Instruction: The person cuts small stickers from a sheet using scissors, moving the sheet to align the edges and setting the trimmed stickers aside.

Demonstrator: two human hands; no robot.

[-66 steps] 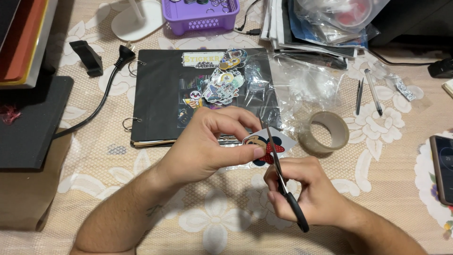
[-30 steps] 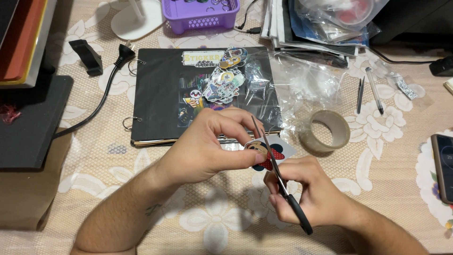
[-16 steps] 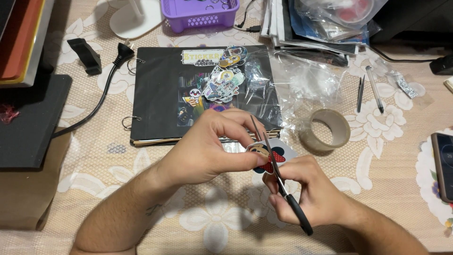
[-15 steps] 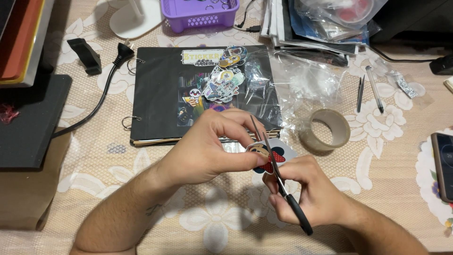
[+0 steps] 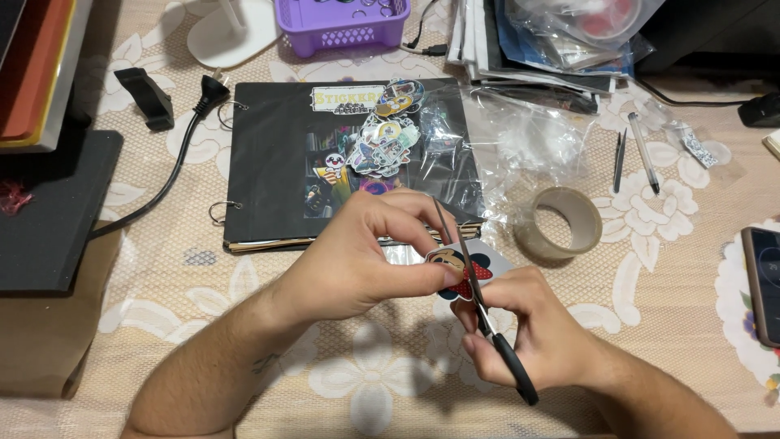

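Now left-hand fingers [image 5: 422, 280] pinch the sticker [image 5: 463, 272]; right-hand fingers [image 5: 487, 317] grip scissors [image 5: 487, 317] cutting it.

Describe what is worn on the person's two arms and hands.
Both forearms are bare, with no sleeves in view. The left hand and right hand wear no gloves, and no rings, watch or bracelet show. A small dark mark, perhaps a tattoo, sits on the left forearm; too small to tell.

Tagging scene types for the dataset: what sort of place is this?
Likely a home craft table. A floral lace tablecloth covers it; on it lie a black ring-bound sticker album, a tape roll and pens. The left hand holds a sticker that the right hand cuts with scissors.
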